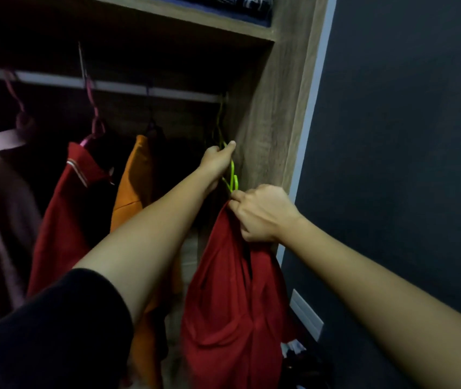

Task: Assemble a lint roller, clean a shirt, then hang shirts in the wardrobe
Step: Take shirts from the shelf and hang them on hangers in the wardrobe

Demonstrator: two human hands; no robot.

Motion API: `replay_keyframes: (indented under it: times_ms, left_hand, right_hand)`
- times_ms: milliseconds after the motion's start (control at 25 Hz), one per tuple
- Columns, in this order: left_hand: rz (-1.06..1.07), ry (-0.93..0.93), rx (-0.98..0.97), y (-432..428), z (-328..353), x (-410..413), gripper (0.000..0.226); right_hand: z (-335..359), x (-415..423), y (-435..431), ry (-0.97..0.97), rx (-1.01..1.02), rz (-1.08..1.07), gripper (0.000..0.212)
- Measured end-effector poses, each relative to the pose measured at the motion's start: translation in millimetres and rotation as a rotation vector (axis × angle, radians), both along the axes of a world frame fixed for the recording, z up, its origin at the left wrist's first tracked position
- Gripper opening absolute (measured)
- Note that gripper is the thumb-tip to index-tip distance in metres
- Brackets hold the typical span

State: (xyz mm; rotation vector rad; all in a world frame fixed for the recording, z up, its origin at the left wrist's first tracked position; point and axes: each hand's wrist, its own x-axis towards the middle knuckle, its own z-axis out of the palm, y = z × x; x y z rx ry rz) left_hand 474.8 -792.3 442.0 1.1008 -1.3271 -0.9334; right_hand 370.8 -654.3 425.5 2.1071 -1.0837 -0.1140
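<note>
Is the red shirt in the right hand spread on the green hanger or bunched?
Bunched: the red shirt hangs in folds from the right hand, under the green hanger that the left hand grips.

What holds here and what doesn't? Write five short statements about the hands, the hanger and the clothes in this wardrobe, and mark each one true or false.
1. The left hand grips the green hanger. True.
2. The right hand is empty. False: it pinches the top of the red shirt.
3. An orange garment hangs from the rail. True.
4. The green hanger is at the rail's left end. False: it is at the right end, next to the wardrobe's side panel.
5. The red shirt lies folded on a shelf. False: it hangs down from the right hand.
</note>
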Motion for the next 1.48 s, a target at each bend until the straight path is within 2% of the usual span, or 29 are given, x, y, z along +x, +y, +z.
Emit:
replay_keyframes:
  times_ms: [40,280,520,560,640,680,760,840,920,1000,1120,1200,1320,1480]
  left_hand:
    - [-0.003,0.042,-0.015,0.3,5.0,-5.3,0.019]
    - [-0.096,0.267,-0.071,7.0,34.3,-7.6,0.028]
    - [-0.149,0.422,0.017,74.5,54.9,38.4,0.018]
    - [-0.169,0.429,0.037,90.0,54.3,50.0,0.027]
    - [-0.21,0.31,0.101,127.4,44.6,77.6,0.048]
    - [-0.237,0.197,0.155,148.1,34.8,90.6,0.049]
    - [-0.238,-0.032,0.258,184.7,8.8,118.6,0.04]
    - [-0.105,-0.264,0.259,212.6,-16.4,149.4,0.031]
    - [0.027,-0.446,0.184,233.6,-35.5,189.0,0.022]
    - [0.112,-0.609,0.009,254.4,-49.6,233.4,0.015]
    - [0.176,-0.873,-0.278,287.1,-59.7,288.8,0.022]
    - [0.16,-0.829,-0.296,306.7,-58.6,316.8,0.023]
    - [0.064,-0.666,-0.241,332.8,-56.3,345.7,0.022]
    - [-0.022,-0.554,-0.237,355.3,-62.9,336.1,0.023]
  right_hand:
    - [0.1,-0.5,-0.2,0.004,-0.008,0.002,0.034]
    - [-0.7,-0.9,-2.9,0.016,-0.006,-0.008,0.037]
    - [1.7,1.2,3.4,0.034,0.006,-0.044,0.036]
    - [1.8,0.8,3.5,0.034,0.013,-0.056,0.036]
    - [1.6,3.6,5.5,0.02,0.02,-0.098,0.037]
    - [1.5,5.3,6.1,0.004,0.022,-0.125,0.037]
    - [0.9,10.7,7.0,-0.061,0.039,-0.18,0.037]
    - [-3.3,18.1,10.0,-0.187,0.101,-0.243,0.042]
    - [-9.1,28.6,18.3,-0.336,0.186,-0.286,0.048]
    - [-15.9,40.0,32.8,-0.46,0.255,-0.317,0.055]
    - [-22.8,49.7,57.7,-0.607,0.344,-0.343,0.065]
    - [-24.9,52.3,72.9,-0.656,0.356,-0.344,0.069]
    - [-22.9,59.4,99.4,-0.681,0.33,-0.339,0.068]
    - [-12.2,96.7,141.9,-0.672,0.378,-0.183,0.066]
